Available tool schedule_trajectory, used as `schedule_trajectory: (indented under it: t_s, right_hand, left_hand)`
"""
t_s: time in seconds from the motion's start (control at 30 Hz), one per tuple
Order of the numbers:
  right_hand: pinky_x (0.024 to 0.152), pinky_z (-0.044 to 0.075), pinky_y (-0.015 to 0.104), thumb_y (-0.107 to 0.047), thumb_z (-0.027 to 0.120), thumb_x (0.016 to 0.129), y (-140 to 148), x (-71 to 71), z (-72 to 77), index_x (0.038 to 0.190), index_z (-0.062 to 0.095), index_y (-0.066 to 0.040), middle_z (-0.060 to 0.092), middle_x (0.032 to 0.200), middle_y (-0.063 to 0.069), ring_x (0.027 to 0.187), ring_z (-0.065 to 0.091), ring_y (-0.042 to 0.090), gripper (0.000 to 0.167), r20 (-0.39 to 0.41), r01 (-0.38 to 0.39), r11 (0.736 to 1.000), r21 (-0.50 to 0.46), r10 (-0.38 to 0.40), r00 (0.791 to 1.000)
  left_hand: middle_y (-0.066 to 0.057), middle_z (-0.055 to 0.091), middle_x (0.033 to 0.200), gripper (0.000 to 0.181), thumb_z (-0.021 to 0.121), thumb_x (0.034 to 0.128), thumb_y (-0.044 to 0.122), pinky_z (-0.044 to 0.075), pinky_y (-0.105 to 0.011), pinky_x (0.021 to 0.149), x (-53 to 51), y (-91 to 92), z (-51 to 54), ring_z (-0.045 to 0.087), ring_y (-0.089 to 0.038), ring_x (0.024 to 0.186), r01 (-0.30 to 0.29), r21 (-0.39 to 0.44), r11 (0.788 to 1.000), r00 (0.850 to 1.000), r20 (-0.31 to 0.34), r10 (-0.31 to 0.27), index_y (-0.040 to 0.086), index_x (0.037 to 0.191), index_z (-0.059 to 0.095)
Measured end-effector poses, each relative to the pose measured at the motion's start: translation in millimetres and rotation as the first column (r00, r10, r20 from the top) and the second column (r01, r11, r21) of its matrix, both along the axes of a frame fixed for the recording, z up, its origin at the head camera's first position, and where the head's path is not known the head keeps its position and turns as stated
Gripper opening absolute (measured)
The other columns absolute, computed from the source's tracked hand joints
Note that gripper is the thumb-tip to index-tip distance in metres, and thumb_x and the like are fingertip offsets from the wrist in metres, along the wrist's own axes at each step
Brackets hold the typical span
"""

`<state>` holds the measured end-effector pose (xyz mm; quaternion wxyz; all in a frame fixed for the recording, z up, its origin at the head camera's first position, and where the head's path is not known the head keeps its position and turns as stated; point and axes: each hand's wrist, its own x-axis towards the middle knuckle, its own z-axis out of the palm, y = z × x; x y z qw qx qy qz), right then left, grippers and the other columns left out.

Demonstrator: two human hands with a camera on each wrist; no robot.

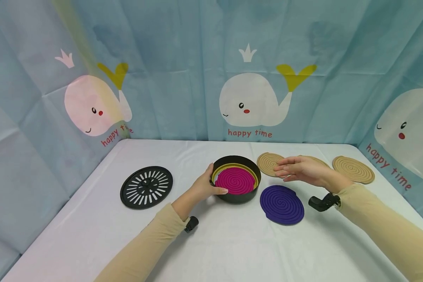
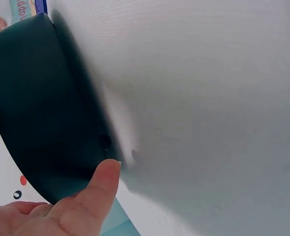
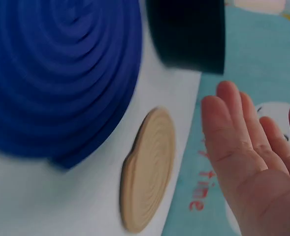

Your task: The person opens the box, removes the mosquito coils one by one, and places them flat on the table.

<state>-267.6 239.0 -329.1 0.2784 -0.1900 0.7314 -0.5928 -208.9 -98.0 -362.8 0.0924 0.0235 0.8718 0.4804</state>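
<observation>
A round black mosquito coil holder (image 1: 237, 198) stands on the white table with a magenta mosquito coil (image 1: 234, 180) inside it, and a yellow ring shows around that coil. My left hand (image 1: 204, 185) grips the holder's left side, thumb at the front; the left wrist view shows fingers along its dark wall (image 2: 41, 108). My right hand (image 1: 300, 169) is raised over the table, fingers extended and holding nothing, near a tan coil (image 1: 266, 163). Just below it lies a purple coil (image 1: 282, 205), which looks blue in the right wrist view (image 3: 61, 83).
A slotted black lid (image 1: 146, 188) lies at the left of the table. Two more tan coils are at the back right, one (image 1: 353, 169) in full view and one (image 1: 315, 159) partly hidden by the right hand. A whale-printed curtain (image 1: 183, 98) encloses the table.
</observation>
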Motion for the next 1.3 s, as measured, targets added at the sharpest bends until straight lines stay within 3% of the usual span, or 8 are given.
schedule_trajectory:
  t_s: [0.13, 0.23, 0.43, 0.57, 0.63, 1.0, 1.3]
  right_hand:
    - [0.097, 0.047, 0.036, -0.004, 0.042, 0.102, -17, -4.1, 2.8, 0.143, 0.016, 0.021, 0.059, 0.124, 0.008, 0.109, 0.062, 0.012, 0.054, 0.02, -0.005, 0.999, -0.049, 0.006, 1.0]
    - [0.101, 0.045, 0.039, -0.002, 0.042, 0.101, -32, -6.4, 4.2, 0.144, 0.017, 0.019, 0.06, 0.121, 0.003, 0.108, 0.062, 0.011, 0.055, 0.046, -0.002, 0.997, -0.079, 0.006, 0.999]
    - [0.108, 0.036, 0.045, 0.0, 0.044, 0.1, -60, -9.5, 1.0, 0.146, 0.021, 0.016, 0.049, 0.138, 0.022, 0.121, 0.056, 0.022, 0.054, 0.077, 0.013, 0.995, -0.097, -0.005, 0.997]
    - [0.11, 0.032, 0.05, 0.001, 0.046, 0.098, -77, -12.8, -4.7, 0.146, 0.023, 0.015, 0.035, 0.146, 0.032, 0.135, 0.038, 0.04, 0.055, 0.069, 0.01, 0.995, -0.099, -0.003, 0.998]
    - [0.11, 0.032, 0.05, 0.001, 0.048, 0.098, -84, -14.7, -7.8, 0.146, 0.026, 0.014, 0.034, 0.147, 0.032, 0.137, 0.033, 0.042, 0.055, 0.06, 0.01, 0.996, -0.09, -0.004, 0.998]
    - [0.112, 0.028, 0.05, 0.002, 0.044, 0.099, -109, -27.6, -8.3, 0.147, 0.03, 0.009, 0.032, 0.15, 0.028, 0.14, 0.029, 0.039, 0.051, -0.008, -0.002, 0.996, 0.094, 0.003, 1.0]
    - [0.107, 0.035, 0.049, 0.004, 0.045, 0.096, -120, -35.3, -10.7, 0.144, 0.034, 0.011, 0.035, 0.148, 0.029, 0.134, 0.037, 0.04, 0.05, -0.007, -0.011, 0.979, 0.204, 0.012, 1.0]
  left_hand:
    - [-0.013, 0.017, 0.16, 0.105, 0.083, 0.0792, 0.018, 0.021, -0.049, 0.115, 0.0, -1.5, -1.6, 0.018, -0.032, 0.146, -0.004, 0.004, 1.0, 1.0, 0.003, 0.004, 0.006, 0.157, 0.013]
    - [-0.013, 0.016, 0.16, 0.105, 0.083, 0.0793, 0.018, 0.021, -0.05, 0.115, -0.3, -1.7, -2.9, 0.018, -0.033, 0.145, -0.004, 0.006, 1.0, 1.0, 0.004, 0.004, 0.006, 0.157, 0.012]
    - [-0.01, 0.015, 0.161, 0.105, 0.082, 0.08, 0.019, 0.021, -0.049, 0.115, -0.2, -1.5, -4.1, 0.017, -0.031, 0.146, -0.004, 0.018, 1.0, 1.0, 0.013, 0.004, 0.008, 0.157, 0.012]
    - [-0.011, 0.015, 0.161, 0.105, 0.082, 0.0803, 0.019, 0.021, -0.049, 0.115, 0.2, -1.2, -2.7, 0.017, -0.031, 0.146, -0.003, 0.022, 1.0, 1.0, 0.012, 0.002, 0.007, 0.157, 0.011]
    - [-0.011, 0.015, 0.161, 0.104, 0.082, 0.0806, 0.019, 0.021, -0.049, 0.115, 0.1, -1.2, -2.1, 0.017, -0.031, 0.146, -0.002, 0.022, 1.0, 1.0, 0.013, 0.001, 0.007, 0.157, 0.011]
    - [-0.012, 0.016, 0.161, 0.103, 0.081, 0.0815, 0.02, 0.021, -0.05, 0.115, -0.9, -0.1, -1.4, 0.017, -0.031, 0.146, -0.003, 0.033, 0.999, 1.0, 0.021, 0.002, 0.007, 0.157, 0.011]
    - [-0.011, 0.016, 0.161, 0.104, 0.081, 0.0814, 0.021, 0.022, -0.05, 0.115, -0.6, 0.3, -2.1, 0.018, -0.031, 0.146, -0.005, 0.028, 1.0, 1.0, 0.022, 0.004, 0.008, 0.157, 0.011]
